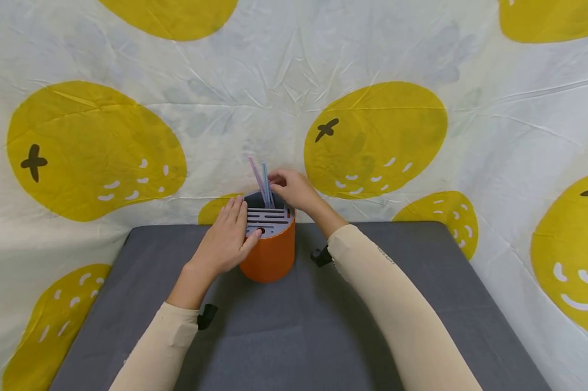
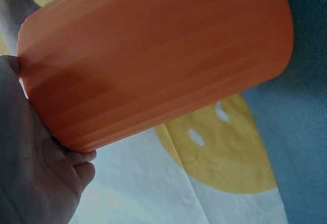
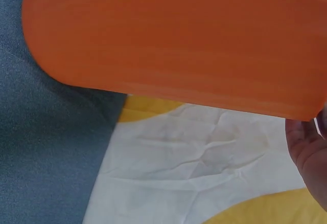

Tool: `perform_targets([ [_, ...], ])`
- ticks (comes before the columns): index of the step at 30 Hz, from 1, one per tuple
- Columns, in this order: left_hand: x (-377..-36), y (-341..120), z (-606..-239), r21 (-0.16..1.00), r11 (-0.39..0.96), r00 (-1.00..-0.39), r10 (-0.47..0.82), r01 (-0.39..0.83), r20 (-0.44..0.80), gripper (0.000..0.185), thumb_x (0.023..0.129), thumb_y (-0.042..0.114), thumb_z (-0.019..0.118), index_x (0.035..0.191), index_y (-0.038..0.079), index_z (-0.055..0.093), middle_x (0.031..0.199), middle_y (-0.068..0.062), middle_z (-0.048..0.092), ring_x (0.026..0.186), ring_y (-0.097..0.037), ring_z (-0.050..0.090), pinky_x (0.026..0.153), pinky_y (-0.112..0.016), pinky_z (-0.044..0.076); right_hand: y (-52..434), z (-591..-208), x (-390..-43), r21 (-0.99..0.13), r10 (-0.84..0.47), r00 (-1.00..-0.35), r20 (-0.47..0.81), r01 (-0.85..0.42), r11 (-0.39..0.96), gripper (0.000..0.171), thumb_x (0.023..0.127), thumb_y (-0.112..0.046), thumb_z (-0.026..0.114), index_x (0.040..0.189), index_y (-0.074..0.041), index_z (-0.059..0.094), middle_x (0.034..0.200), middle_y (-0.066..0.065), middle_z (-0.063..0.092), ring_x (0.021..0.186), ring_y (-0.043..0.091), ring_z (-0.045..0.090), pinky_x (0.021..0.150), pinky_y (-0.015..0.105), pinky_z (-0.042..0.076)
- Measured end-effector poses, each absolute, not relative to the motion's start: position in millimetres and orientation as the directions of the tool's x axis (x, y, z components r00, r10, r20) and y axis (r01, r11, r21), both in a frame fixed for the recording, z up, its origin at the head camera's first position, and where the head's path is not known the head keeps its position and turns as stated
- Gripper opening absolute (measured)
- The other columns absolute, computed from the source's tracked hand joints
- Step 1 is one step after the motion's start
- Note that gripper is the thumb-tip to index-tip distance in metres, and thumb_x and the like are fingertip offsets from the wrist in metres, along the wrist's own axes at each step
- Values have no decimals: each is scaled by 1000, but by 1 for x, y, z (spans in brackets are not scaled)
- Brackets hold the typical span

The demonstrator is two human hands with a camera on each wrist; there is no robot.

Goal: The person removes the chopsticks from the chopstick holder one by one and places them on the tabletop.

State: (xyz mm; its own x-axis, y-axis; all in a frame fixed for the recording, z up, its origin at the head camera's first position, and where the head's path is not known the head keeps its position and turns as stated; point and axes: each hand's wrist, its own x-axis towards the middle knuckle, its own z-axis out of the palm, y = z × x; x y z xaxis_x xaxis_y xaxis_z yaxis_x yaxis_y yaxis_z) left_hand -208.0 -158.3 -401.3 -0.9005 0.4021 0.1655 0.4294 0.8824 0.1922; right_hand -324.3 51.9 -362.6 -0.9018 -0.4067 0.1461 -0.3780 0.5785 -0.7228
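An orange cylindrical holder [image 1: 269, 255] with a grey slotted top [image 1: 269, 220] stands upright on the grey counter [image 1: 284, 326], near its far edge at about 12 o'clock from the person. The left hand [image 1: 225, 241] is wrapped against the holder's 9 o'clock side, fingers laid over the rim and the thumb touching the slotted top; the left wrist view shows the palm [image 2: 30, 173] pressed against the orange wall [image 2: 153, 60]. The right hand [image 1: 294, 190] sits at the holder's 1 o'clock side, fingertips pinching a small bundle of thin straws [image 1: 262, 182] that stand in the open rear compartment.

The straws' long axis runs nearly vertical, lower ends hidden inside the holder, upper ends pointing up and leaning slightly toward 11 o'clock. The holder's own long axis is vertical, its opening facing up.

The step in hand appears to be seating the straws in the rear compartment while the holder is steadied. The next move would likely call for the right hand's fingers to let go without dragging the straws upward, while the left hand keeps the holder from tipping. A yellow-fruit patterned white cloth [image 1: 421, 81] hangs behind the counter. The right wrist view shows only the orange wall [image 3: 173, 40] and fingertips [image 3: 309, 147] at the edge.
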Motion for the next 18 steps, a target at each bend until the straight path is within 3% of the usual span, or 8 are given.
perform_targets([
  [18, -208, -157, -400, 195, 885, -904, 398, 423, 158, 81, 109, 52, 32, 162, -7, 17, 172, -24, 8, 161, -40, 7, 131, -51, 11, 51, -368, -322, -745, -353, -909, 222, -391, 540, 17, 102, -22, 67, 114, -10, 69, 108, 6, 71, 102, 22, 67, 94, 37, 57],
])
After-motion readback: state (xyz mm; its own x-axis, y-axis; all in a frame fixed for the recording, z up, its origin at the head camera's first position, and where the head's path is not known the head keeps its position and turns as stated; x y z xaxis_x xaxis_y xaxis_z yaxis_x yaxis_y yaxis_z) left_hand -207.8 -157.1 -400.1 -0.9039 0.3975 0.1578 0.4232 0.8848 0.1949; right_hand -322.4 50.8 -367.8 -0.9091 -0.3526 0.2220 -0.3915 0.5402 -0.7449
